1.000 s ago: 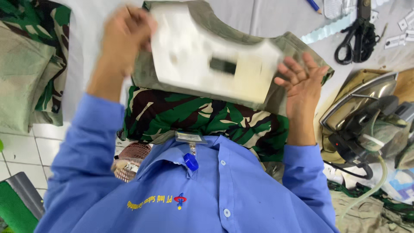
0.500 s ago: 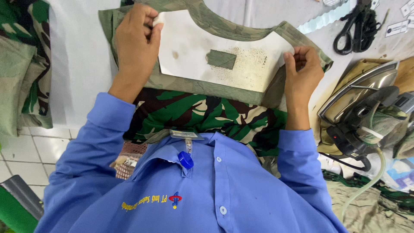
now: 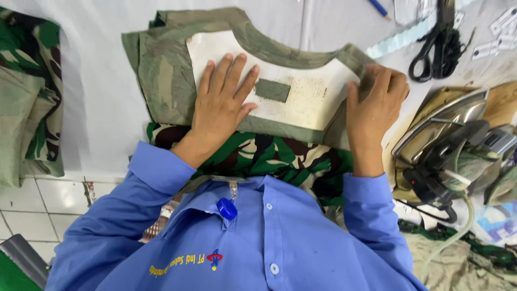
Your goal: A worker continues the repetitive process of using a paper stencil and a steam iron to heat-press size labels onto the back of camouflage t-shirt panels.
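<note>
Your left hand [image 3: 223, 99] lies flat on the white template [image 3: 301, 89], fingers spread, palm at its lower left edge. The template rests on the olive cloth [image 3: 161, 75], which lies on the table [image 3: 91, 102] just above your chest. Your right hand [image 3: 374, 105] presses the template's right end, fingers together and curled over the cloth's edge. Right of the template sits the iron [image 3: 452, 145]; scissors [image 3: 436, 48] lie above it.

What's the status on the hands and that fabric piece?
Left hand flat on white card template. Right hand pressing olive fabric piece at template's edge. Steam iron alongside, apart.
</note>
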